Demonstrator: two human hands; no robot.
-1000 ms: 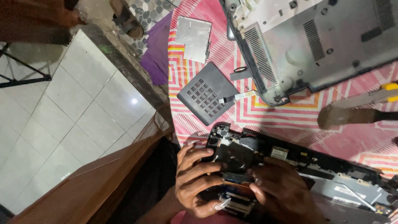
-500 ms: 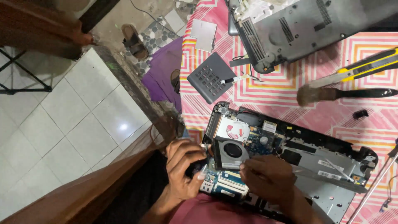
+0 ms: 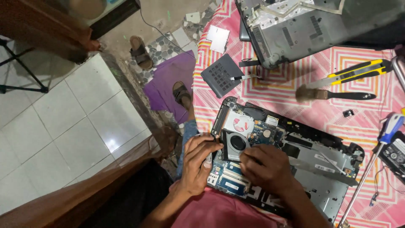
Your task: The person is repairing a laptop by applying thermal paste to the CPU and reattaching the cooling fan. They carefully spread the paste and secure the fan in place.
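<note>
Black fan [image 3: 237, 142]; both hands, seemingly touching

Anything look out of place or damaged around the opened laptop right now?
Nothing looks broken. The opened laptop base lies askew on the patterned cloth, both hands at its cooling fan. A small black part lies loose near the brush, and a dark cover panel sits apart.

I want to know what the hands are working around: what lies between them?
In the head view, the round black cooling fan of the opened laptop lies between left hand and right hand.
</note>
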